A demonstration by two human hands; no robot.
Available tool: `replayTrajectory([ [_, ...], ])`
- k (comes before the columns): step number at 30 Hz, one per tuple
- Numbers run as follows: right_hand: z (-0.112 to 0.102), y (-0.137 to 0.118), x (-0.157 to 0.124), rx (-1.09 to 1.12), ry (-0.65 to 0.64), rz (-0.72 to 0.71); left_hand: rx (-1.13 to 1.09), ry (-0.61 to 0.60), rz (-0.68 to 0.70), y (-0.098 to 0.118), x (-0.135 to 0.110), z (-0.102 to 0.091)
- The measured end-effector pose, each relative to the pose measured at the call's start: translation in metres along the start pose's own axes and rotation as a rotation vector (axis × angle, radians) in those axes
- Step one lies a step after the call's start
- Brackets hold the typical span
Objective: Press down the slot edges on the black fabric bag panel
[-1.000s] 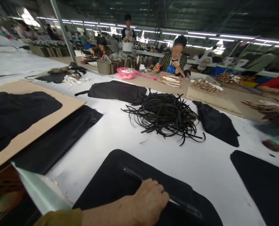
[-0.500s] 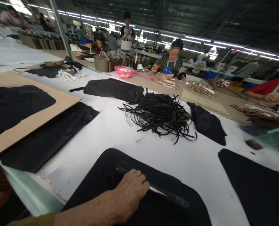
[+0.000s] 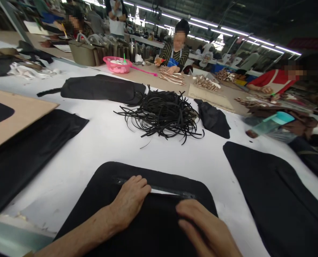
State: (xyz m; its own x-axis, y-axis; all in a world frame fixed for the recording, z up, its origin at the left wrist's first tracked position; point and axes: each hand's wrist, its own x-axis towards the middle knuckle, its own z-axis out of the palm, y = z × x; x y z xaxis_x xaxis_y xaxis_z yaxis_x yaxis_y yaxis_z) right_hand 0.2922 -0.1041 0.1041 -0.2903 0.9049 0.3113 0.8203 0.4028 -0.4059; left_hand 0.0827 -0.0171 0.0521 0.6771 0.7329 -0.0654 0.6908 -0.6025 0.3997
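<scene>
A black fabric panel [image 3: 113, 175] with a zipper slit [image 3: 172, 192] lies on the white table [image 3: 100, 142] right in front of me. My left hand [image 3: 129, 201] rests flat on the panel, fingers stretched out against the left part of the zipper. My right hand [image 3: 204, 228] lies on the panel just below the zipper's right end, fingers extended and together, nothing in it.
A heap of black straps [image 3: 161, 114] sits mid-table, with other black fabric pieces [image 3: 277, 192] to the right, left and behind. Cardboard [image 3: 16, 114] lies at the left. A pink basket [image 3: 117, 65] and seated workers [image 3: 175, 50] are across the table.
The camera has swung right and down. My left hand slid left along the zipper and flattened. My right hand has come into view onto the panel.
</scene>
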Motion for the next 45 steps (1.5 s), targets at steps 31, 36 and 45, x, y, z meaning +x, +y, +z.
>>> replayTrajectory([
  [31,0.082,0.024,0.029,-0.147,-0.149,-0.079,0.073,0.058,0.186,-0.016,-0.001,0.01],
  [36,0.081,0.028,0.027,-0.178,-0.159,-0.165,0.122,0.027,0.253,-0.017,-0.005,0.008],
  [45,0.08,0.021,0.03,-0.128,-0.272,-0.139,0.137,0.008,0.271,-0.009,-0.005,0.019],
])
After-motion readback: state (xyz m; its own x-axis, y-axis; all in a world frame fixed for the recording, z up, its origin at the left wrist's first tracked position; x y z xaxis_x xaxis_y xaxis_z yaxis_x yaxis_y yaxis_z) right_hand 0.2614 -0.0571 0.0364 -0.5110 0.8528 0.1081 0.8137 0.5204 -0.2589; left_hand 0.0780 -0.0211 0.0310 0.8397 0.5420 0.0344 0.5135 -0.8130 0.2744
